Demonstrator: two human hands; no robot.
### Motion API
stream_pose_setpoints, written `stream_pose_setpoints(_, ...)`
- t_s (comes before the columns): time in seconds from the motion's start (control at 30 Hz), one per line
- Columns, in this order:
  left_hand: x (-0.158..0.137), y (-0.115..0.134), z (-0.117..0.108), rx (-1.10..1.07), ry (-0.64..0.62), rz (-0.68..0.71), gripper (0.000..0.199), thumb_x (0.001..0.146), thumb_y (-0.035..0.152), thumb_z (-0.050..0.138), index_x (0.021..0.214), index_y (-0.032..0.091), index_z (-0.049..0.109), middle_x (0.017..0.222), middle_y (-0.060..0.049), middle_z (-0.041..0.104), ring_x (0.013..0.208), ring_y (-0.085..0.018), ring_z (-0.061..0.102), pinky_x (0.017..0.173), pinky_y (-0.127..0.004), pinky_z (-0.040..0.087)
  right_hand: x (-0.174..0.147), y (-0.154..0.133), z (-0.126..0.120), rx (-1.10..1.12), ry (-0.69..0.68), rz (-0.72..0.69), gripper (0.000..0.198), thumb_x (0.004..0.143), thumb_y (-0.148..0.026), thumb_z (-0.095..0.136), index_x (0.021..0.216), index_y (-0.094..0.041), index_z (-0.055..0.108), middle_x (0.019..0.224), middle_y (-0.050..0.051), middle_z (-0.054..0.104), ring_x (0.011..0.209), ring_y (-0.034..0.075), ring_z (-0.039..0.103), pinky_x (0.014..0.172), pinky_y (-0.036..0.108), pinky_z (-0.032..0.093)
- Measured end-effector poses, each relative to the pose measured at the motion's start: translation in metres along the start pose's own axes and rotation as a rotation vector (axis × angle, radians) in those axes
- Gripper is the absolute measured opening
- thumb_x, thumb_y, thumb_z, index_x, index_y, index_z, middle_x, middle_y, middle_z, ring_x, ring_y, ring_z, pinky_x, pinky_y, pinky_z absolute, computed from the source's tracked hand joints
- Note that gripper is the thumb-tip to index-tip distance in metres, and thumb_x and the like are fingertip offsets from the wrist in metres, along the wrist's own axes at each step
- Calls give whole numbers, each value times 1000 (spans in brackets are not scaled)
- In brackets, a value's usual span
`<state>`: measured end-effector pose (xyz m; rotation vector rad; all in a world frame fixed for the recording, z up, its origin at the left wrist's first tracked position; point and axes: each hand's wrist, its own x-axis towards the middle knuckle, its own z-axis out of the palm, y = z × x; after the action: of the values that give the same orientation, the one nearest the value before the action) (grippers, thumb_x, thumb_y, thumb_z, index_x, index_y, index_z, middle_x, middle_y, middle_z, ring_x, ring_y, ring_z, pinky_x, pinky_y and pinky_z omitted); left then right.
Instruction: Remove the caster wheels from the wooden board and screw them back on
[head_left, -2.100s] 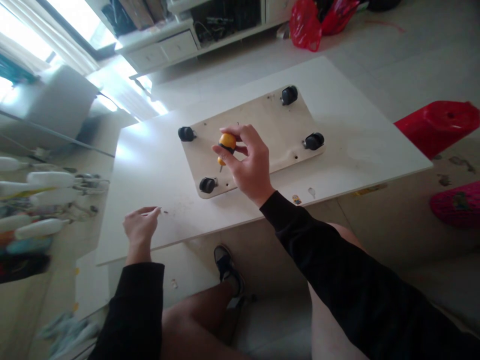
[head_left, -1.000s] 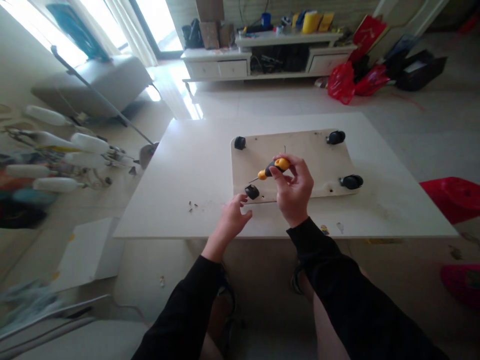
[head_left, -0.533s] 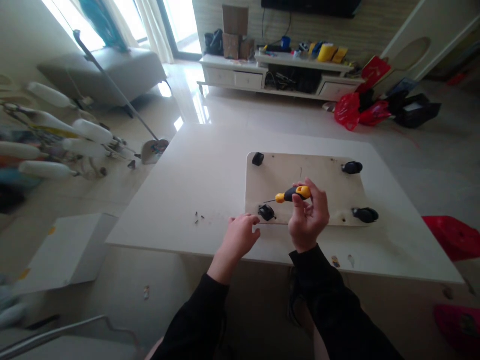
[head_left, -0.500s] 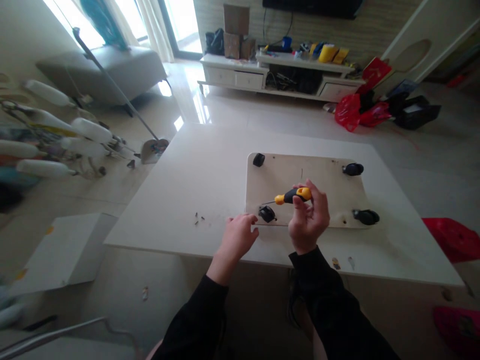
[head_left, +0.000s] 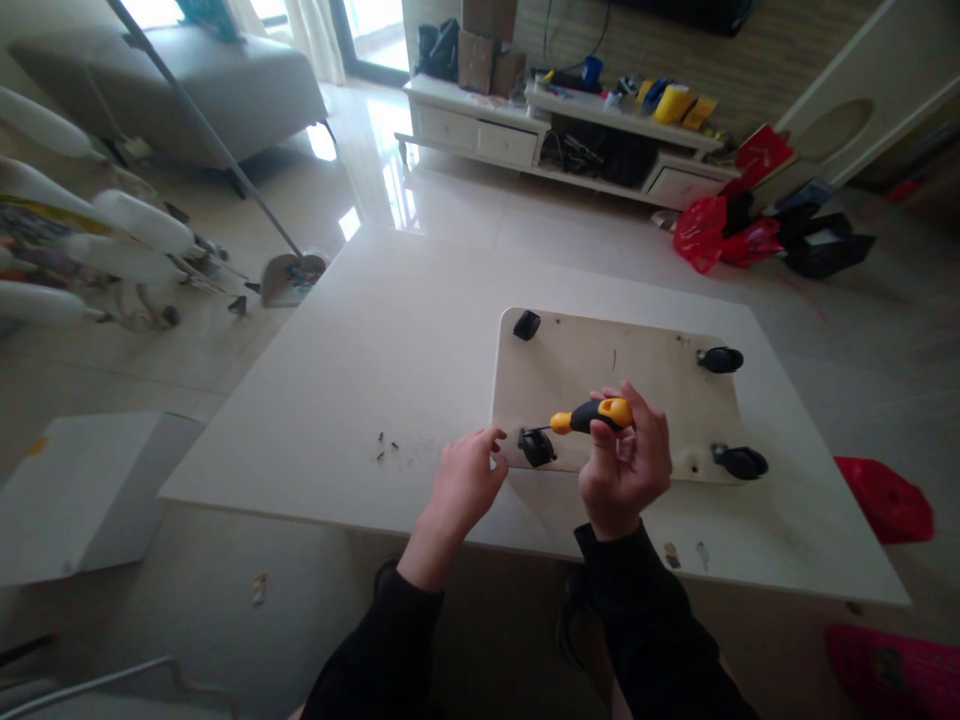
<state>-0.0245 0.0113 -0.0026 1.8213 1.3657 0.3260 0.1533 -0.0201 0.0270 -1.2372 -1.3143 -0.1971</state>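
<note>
My right hand (head_left: 626,465) is wrapped round a yellow-and-black screwdriver (head_left: 591,415). Its shaft points left, and the tip reaches the mount of a black caster (head_left: 537,447) at the near left corner of a pale board (head_left: 600,350). Whether the tip sits in a screw is too small to tell. My left hand (head_left: 472,470) is by the board's left edge, thumb and fingers apart, with nothing visible between them. Other black casters stand at the far left corner (head_left: 526,324), the far right corner (head_left: 721,360) and the near right corner (head_left: 741,462).
The board lies on a white table (head_left: 337,400). Several small dark screws (head_left: 387,446) lie left of my left hand. Two small items, one a brown piece (head_left: 672,555), are near the front edge. A red stool (head_left: 885,498) stands beyond the right side.
The view has shifted, so the table and board appear slightly lower. The screwdriver stays at the same caster, its shaft now closer to level. My left hand remains beside the board's edge.
</note>
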Motion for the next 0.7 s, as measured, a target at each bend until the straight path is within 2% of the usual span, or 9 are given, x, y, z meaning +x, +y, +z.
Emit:
stream_pose_setpoints(0.13, 1, -1, -1, -6, 13, 5, 31, 92, 11, 64, 121, 20, 74, 113, -9, 82, 99, -26, 77, 89, -40, 56, 1, -1, -2, 26, -63, -27, 50, 98, -25, 70, 147, -33, 65, 121, 8, 77, 105, 24, 80, 91, 44, 70)
stream_pose_setpoints(0.27, 0, 4, -5, -18, 23, 2, 26, 93, 11, 64, 115, 19, 76, 110, -8, 82, 98, -25, 76, 91, -39, 57, 3, -4, -7, 128, -196, 19, 53, 101, -19, 64, 151, -33, 57, 140, 10, 73, 121, 25, 78, 101, 46, 68)
stream_pose_setpoints(0.37, 0, 11, -9, -81, 42, 19, 26, 95, 9, 61, 114, 19, 76, 109, -9, 82, 97, -24, 76, 91, -39, 58, 6, -9, -14, 144, -312, 64, 51, 102, -16, 60, 150, -33, 56, 151, 12, 67, 133, 28, 72, 110, 53, 63)
stream_pose_setpoints(0.47, 4, 22, -10, -207, 92, 143, 32, 97, 7, 60, 123, 19, 75, 120, -9, 81, 104, -23, 75, 97, -38, 58, 13, -19, -21, 95, -381, 55, 46, 101, -16, 59, 144, -32, 64, 140, 11, 68, 129, 28, 70, 108, 54, 63)
stream_pose_setpoints(0.57, 10, 34, -6, -323, 143, 327, 39, 98, 6, 61, 132, 21, 73, 133, -10, 77, 119, -23, 71, 105, -38, 55, 27, -34, -24, 52, -450, 15, 42, 101, -14, 59, 138, -32, 69, 125, 8, 69, 118, 23, 70, 100, 45, 64)
stream_pose_setpoints(0.63, 15, 41, -3, -360, 140, 383, 33, 98, 6, 61, 124, 19, 77, 125, -10, 80, 114, -23, 73, 101, -36, 55, 36, -44, -24, 48, -520, -14, 42, 102, -12, 55, 136, -31, 71, 122, 7, 71, 116, 21, 70, 98, 41, 63)
stream_pose_setpoints(0.7, 19, 44, 0, -370, 131, 370, 27, 98, 6, 59, 109, 18, 80, 106, -8, 83, 98, -21, 75, 90, -32, 56, 41, -50, -21, 56, -554, -35, 41, 102, -13, 54, 135, -30, 71, 121, 7, 72, 115, 21, 71, 98, 40, 63)
